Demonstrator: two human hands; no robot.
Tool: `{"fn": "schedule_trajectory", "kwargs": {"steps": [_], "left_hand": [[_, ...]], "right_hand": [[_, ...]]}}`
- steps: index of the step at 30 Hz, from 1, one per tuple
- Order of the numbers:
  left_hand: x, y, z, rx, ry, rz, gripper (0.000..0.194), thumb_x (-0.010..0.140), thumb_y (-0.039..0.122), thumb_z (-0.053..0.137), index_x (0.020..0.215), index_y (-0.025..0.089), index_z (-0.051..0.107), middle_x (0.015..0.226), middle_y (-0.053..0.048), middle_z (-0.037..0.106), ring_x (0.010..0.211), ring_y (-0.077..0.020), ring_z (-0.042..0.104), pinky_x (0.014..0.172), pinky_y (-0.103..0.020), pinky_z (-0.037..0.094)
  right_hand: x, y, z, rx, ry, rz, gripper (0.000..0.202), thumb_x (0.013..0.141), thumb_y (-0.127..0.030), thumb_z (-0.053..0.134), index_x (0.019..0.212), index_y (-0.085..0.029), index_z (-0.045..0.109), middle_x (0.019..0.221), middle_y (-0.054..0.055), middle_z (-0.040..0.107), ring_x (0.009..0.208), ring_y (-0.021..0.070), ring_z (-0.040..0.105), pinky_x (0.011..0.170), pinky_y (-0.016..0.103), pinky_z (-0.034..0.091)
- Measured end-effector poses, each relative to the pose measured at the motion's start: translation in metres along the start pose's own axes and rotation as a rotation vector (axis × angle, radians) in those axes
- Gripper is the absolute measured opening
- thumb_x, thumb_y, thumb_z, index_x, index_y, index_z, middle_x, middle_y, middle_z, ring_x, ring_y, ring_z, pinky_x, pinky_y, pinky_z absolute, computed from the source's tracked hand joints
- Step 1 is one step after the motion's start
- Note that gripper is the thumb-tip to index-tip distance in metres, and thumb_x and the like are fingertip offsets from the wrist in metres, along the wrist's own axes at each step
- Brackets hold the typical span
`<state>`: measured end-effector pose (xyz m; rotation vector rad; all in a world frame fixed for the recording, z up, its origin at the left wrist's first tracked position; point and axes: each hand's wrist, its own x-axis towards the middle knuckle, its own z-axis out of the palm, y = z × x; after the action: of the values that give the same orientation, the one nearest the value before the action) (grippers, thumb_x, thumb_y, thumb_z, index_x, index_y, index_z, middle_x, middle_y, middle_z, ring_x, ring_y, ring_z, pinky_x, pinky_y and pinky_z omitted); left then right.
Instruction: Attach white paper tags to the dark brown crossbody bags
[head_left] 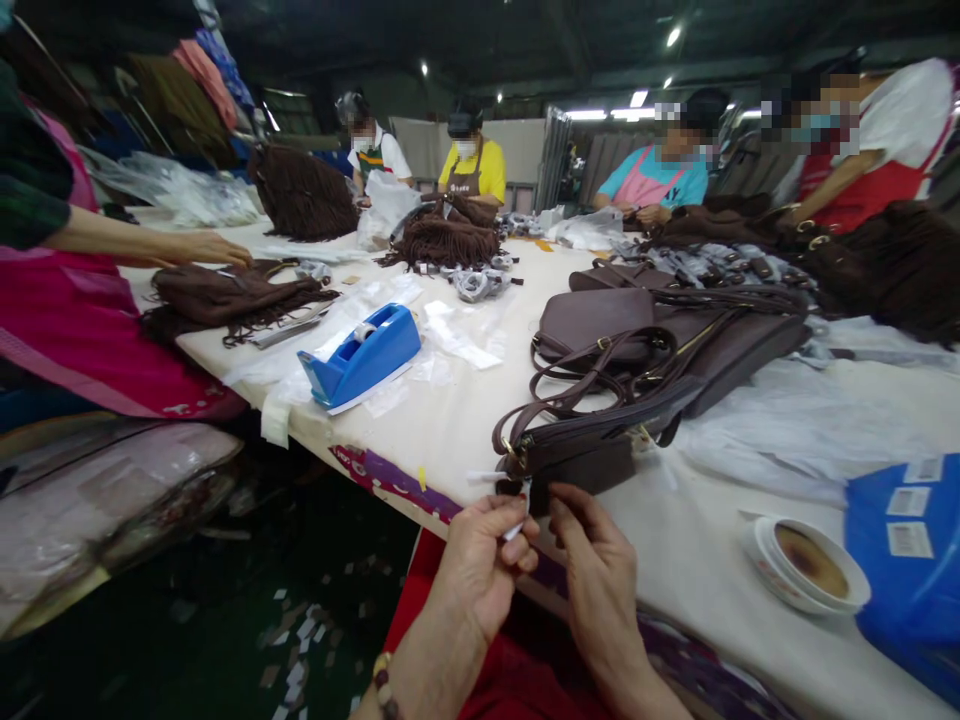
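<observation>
At the table's front edge my left hand [484, 555] is closed, thumb against fingers, on a small white tag [514, 530]. The tag is beside the near end of a dark brown handbag [585, 455], close to its strap ring. My right hand [596, 570] is just to the right, with thumb and fingertips drawn together at the bag's lower edge. Whatever lies between those fingertips is too small to make out. Behind, more brown leather bags [600, 320] are stacked, their straps [555, 400] looped over the near side.
A blue tape dispenser [364, 355] stands left of the bags. On the right are a bowl of brown liquid [810, 560] and a blue plastic bag [911, 570]. Fringed bags [446, 235] lie farther back. A co-worker's hand [202, 248] rests by a bag at left.
</observation>
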<state>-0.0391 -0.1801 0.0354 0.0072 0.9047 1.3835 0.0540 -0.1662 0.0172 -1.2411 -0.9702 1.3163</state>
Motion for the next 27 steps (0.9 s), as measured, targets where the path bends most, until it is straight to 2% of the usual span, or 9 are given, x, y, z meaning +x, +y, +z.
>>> {"fn": "schedule_trajectory", "kwargs": {"steps": [3,11,15,18,20,22,24,27], "left_hand": [[-0.001,-0.003,0.001,0.007,-0.013,0.037,0.019,0.053,0.012,0.068,0.063,0.012,0.053,0.045,0.003,0.054,0.032,0.0005,0.030,0.039,-0.016,0.023],[0.007,-0.006,-0.004,0.003,-0.047,0.001,0.028,0.050,0.017,0.072,0.061,0.015,0.047,0.034,0.010,0.038,0.031,-0.0002,0.024,0.038,-0.016,0.021],[0.011,-0.006,-0.004,0.008,-0.080,-0.023,0.029,0.050,0.019,0.074,0.058,0.016,0.046,0.031,0.012,0.029,0.031,-0.0004,0.020,0.037,-0.016,0.019],[0.012,-0.005,-0.004,0.024,-0.104,-0.008,0.029,0.051,0.020,0.075,0.061,0.015,0.049,0.036,0.012,0.032,0.032,-0.0001,0.020,0.038,-0.016,0.020],[0.008,-0.005,-0.006,0.047,-0.128,0.030,0.027,0.054,0.022,0.076,0.064,0.014,0.051,0.040,0.010,0.037,0.035,-0.0011,0.025,0.040,-0.016,0.025],[0.001,-0.005,-0.010,0.161,-0.141,0.099,0.022,0.062,0.027,0.072,0.069,0.014,0.056,0.046,0.007,0.044,0.040,-0.0046,0.035,0.045,-0.019,0.033],[-0.008,-0.004,-0.017,0.413,-0.042,0.266,0.019,0.069,0.031,0.066,0.076,0.014,0.061,0.054,0.002,0.053,0.049,-0.0101,0.047,0.053,-0.024,0.039],[-0.019,0.008,-0.023,0.868,0.238,0.764,0.021,0.072,0.027,0.064,0.090,0.017,0.064,0.082,-0.005,0.064,0.074,-0.0185,0.058,0.071,-0.029,0.044]], "right_hand": [[-0.005,-0.002,0.002,-0.159,-0.065,-0.103,0.026,0.075,-0.040,0.058,0.084,-0.018,0.067,0.086,0.005,0.066,0.079,0.0180,0.059,0.069,0.027,0.047],[0.004,-0.005,0.009,-0.278,-0.161,-0.247,0.026,0.080,-0.040,0.050,0.077,-0.018,0.065,0.077,0.006,0.061,0.072,0.0178,0.060,0.062,0.026,0.048],[0.013,-0.005,0.011,-0.253,-0.265,-0.228,0.023,0.080,-0.038,0.053,0.075,-0.020,0.067,0.072,0.003,0.062,0.066,0.0161,0.059,0.051,0.023,0.046],[0.015,-0.002,0.013,-0.157,-0.305,-0.175,0.024,0.078,-0.040,0.057,0.072,-0.020,0.067,0.062,0.001,0.060,0.056,0.0146,0.057,0.043,0.021,0.042],[0.014,-0.001,0.012,-0.096,-0.343,-0.095,0.028,0.078,-0.044,0.056,0.074,-0.019,0.067,0.055,-0.001,0.057,0.048,0.0132,0.054,0.039,0.020,0.040],[0.013,0.000,0.008,-0.082,-0.366,-0.044,0.031,0.079,-0.047,0.054,0.078,-0.018,0.066,0.055,-0.001,0.058,0.046,0.0131,0.054,0.040,0.021,0.041],[0.011,-0.001,0.001,-0.147,-0.329,-0.111,0.030,0.080,-0.044,0.053,0.081,-0.017,0.066,0.065,0.002,0.063,0.059,0.0156,0.060,0.051,0.023,0.047],[0.008,0.000,-0.009,-0.313,-0.226,-0.311,0.023,0.082,-0.036,0.052,0.083,-0.018,0.067,0.082,0.006,0.066,0.078,0.0185,0.061,0.069,0.026,0.048]]}}
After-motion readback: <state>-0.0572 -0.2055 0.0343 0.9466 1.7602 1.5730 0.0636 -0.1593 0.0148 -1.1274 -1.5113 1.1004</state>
